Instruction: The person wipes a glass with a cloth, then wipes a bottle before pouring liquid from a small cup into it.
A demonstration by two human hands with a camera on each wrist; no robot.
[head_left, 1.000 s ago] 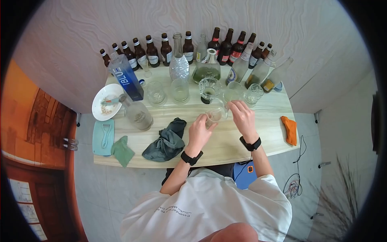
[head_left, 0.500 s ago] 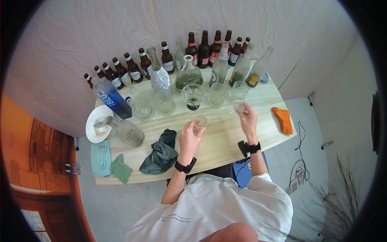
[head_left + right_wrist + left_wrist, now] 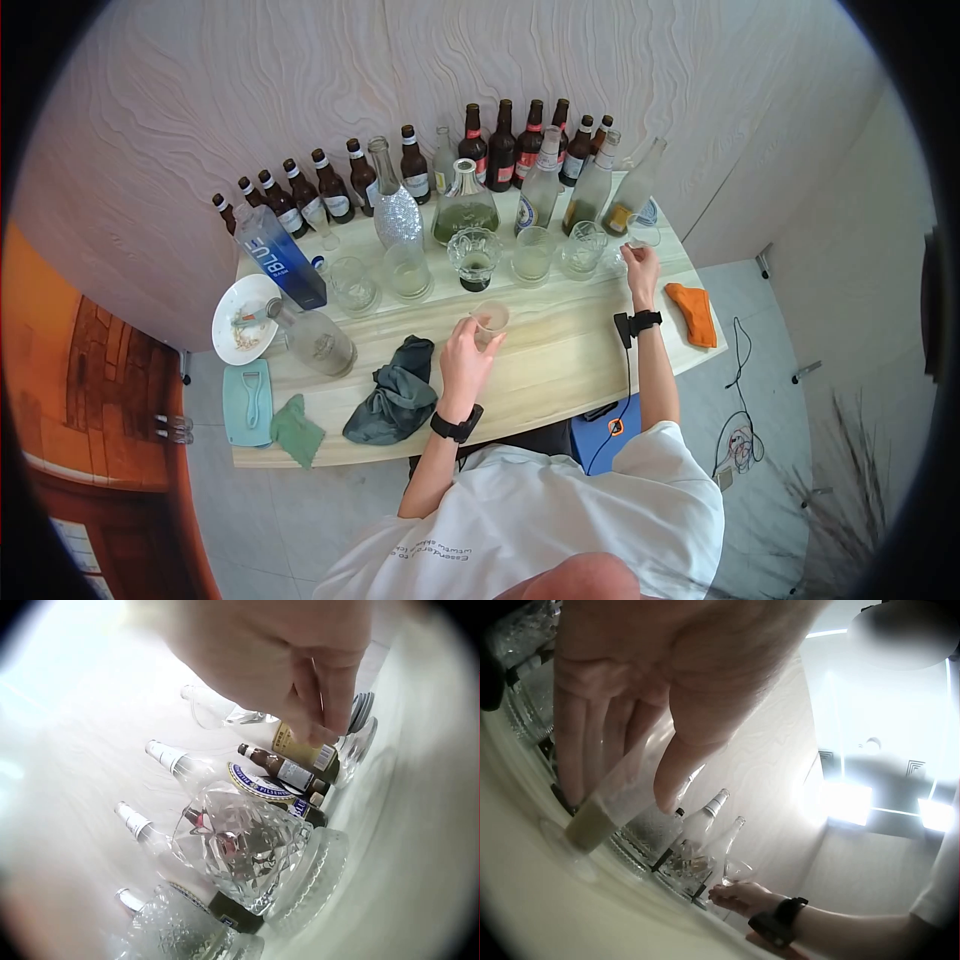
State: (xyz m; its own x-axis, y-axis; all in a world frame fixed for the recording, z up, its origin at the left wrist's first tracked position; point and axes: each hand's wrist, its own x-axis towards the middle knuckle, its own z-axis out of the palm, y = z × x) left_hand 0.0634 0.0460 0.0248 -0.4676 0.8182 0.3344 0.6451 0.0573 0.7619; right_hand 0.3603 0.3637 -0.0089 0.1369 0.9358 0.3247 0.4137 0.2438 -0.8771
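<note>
My left hand (image 3: 466, 362) grips a clear footed glass (image 3: 491, 318) in the middle of the table. Cloudy greenish liquid shows low in it in the left wrist view, between thumb and fingers. At the right end of the glass row, my right hand (image 3: 642, 274) pinches the stem of a clear cocktail glass (image 3: 644, 235). Its flared bowl tips toward the upper left in the right wrist view, and its round foot is right at the tabletop. Beside it stands a cut-glass tumbler (image 3: 240, 844), with a beer bottle (image 3: 296, 746) with a yellow label behind the fingers.
Several glasses and a scalloped dessert glass (image 3: 474, 255) line the middle. Brown bottles (image 3: 504, 150), clear bottles and a green-filled decanter (image 3: 466, 212) stand behind. Leftward are a blue bottle (image 3: 283, 262), white bowl (image 3: 228, 330), peeler and dark cloth (image 3: 395, 400); rightward, an orange cloth (image 3: 692, 315).
My right hand has moved away from the left hand's glass to the right, carrying the cocktail glass down to the row's right end. My left hand keeps its glass. The head view has shifted.
</note>
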